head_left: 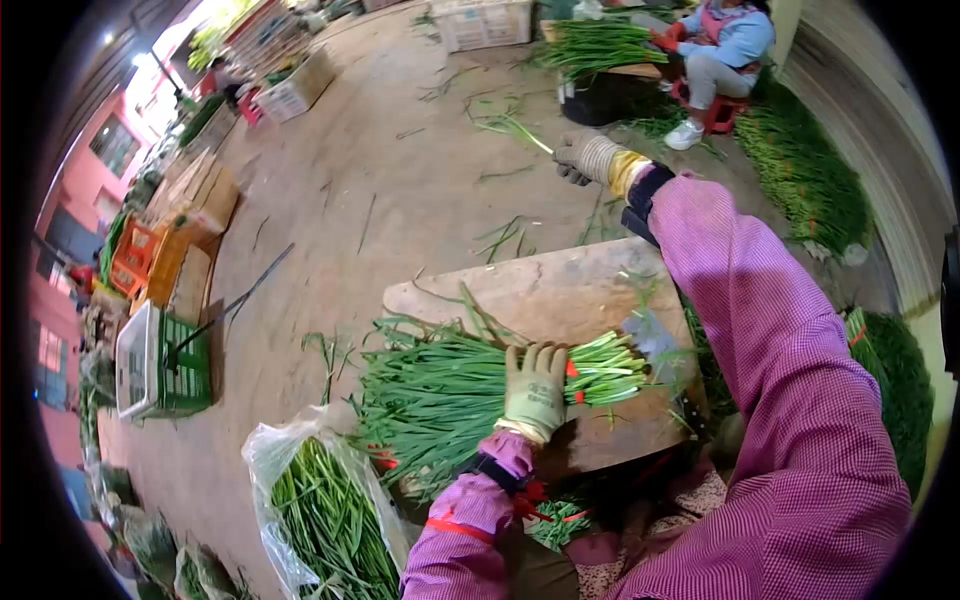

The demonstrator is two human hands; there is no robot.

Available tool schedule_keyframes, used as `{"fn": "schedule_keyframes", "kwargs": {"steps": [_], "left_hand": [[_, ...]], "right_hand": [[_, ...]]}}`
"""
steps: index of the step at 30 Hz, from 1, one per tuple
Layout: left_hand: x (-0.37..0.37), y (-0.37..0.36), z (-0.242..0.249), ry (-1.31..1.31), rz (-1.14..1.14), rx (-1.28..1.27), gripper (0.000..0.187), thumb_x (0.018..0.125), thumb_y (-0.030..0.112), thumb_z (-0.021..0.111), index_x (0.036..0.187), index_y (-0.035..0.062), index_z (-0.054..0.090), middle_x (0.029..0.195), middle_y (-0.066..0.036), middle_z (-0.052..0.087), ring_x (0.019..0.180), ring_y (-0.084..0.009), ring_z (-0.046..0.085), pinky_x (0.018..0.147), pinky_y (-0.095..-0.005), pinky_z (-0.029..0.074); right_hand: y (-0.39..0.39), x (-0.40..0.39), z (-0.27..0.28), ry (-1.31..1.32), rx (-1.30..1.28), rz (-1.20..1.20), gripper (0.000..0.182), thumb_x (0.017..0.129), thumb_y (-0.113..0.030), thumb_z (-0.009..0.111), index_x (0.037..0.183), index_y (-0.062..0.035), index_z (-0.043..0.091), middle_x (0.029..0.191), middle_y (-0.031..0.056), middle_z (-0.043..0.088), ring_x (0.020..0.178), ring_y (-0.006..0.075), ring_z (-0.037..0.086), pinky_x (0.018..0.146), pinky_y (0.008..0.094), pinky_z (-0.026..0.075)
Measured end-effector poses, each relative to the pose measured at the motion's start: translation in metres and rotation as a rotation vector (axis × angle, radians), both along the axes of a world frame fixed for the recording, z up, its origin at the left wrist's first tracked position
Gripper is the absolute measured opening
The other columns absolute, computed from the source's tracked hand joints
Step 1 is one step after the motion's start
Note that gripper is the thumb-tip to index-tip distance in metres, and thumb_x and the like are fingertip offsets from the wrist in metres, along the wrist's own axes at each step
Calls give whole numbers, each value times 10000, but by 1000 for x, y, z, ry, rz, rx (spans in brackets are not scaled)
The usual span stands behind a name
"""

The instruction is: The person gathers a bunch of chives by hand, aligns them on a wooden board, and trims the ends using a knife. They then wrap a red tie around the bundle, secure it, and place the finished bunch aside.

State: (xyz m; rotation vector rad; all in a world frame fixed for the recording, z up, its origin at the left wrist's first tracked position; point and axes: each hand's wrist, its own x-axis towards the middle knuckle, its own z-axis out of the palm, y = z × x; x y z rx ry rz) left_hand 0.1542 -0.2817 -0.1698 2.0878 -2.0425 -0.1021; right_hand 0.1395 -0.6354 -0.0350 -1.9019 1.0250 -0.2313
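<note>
My left hand (533, 390), in a pale work glove, lies across a thick bunch of garlic chives (440, 385), its fingers curved over the top near the pale stem ends. Red bands circle this bunch close to the stems. The bunch rests on a worn wooden board (520, 290) in front of me. Stretched out far past the board, my right hand (590, 160) wears a grey-tipped glove and is closed at the pale end of a loose chive stalk (518, 130). Flat metal, like a blade (650, 342), lies by the stem ends.
A plastic bag of chives (325, 500) stands left of the board. Green and white crates (165, 360) are farther left. At upper right, a seated person (720, 50) in red gloves handles chives beside a black tub (600, 98). Banded bunches (805, 165) line the right wall.
</note>
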Motion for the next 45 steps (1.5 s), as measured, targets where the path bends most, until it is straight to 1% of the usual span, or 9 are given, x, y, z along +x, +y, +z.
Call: {"fn": "schedule_keyframes", "kwargs": {"steps": [5,11,18,20,24,28,32,38,45], "left_hand": [[-1,0,-9,-47,-36,-96,938,629,662,732,1331,86,497,1273,-123,568,1236,-314,493,1086,-573,261],[-5,2,-5,1,-41,-68,915,648,649,726,1337,93,495,1316,-103,546,1271,-307,462,1104,-597,236],[-6,2,-12,-34,-16,-72,962,615,661,743,1364,116,485,1305,-107,558,1274,-325,466,1108,-587,233],[-5,2,-12,-11,-27,-97,938,638,640,742,1365,107,483,1302,-115,554,1267,-329,470,1110,-579,236],[-3,1,-14,-37,-35,-79,974,621,669,736,1368,101,476,1298,-118,556,1266,-329,473,1108,-581,241],[-4,1,-14,-54,-18,-71,992,610,661,749,1375,96,468,1313,-126,550,1277,-333,469,1112,-582,240],[-4,2,-15,-78,-11,-69,990,612,642,763,1380,95,464,1326,-137,544,1287,-340,464,1113,-579,244],[-6,3,-3,-18,0,-63,995,572,597,811,1377,112,484,1340,-125,527,1311,-334,431,1097,-530,285],[-6,5,-4,-70,9,-56,938,593,611,790,1347,115,536,1425,-131,466,1369,-323,367,1136,-566,213]], "right_hand": [[43,-114,30,-224,338,-110,214,991,-206,530,1093,-26,582,778,44,592,573,138,552,465,278,452],[65,-200,-27,-315,384,-74,266,985,-245,575,1153,-43,613,860,41,643,630,126,591,523,256,492],[102,-203,-41,-261,384,-114,280,972,-263,609,1105,-19,643,880,46,661,685,121,572,582,255,496],[103,-188,-47,-360,302,-28,265,998,-266,541,1098,-33,617,896,52,664,727,134,627,584,259,521],[133,-147,-20,-446,506,54,256,969,-247,613,1072,-15,651,884,55,674,734,137,615,680,267,521],[166,-122,-54,-6,-130,332,293,903,-315,605,1038,-71,697,889,110,701,828,220,658,797,372,512],[168,-109,-101,243,-196,401,305,899,-292,567,1068,-74,698,953,170,701,876,331,665,817,400,505],[176,-105,-91,271,-69,417,320,908,-294,538,1077,-64,682,978,185,694,902,343,660,841,419,499],[187,-102,-85,515,-263,578,360,921,-339,494,1142,-97,644,1066,213,669,998,392,642,887,449,495]]}}
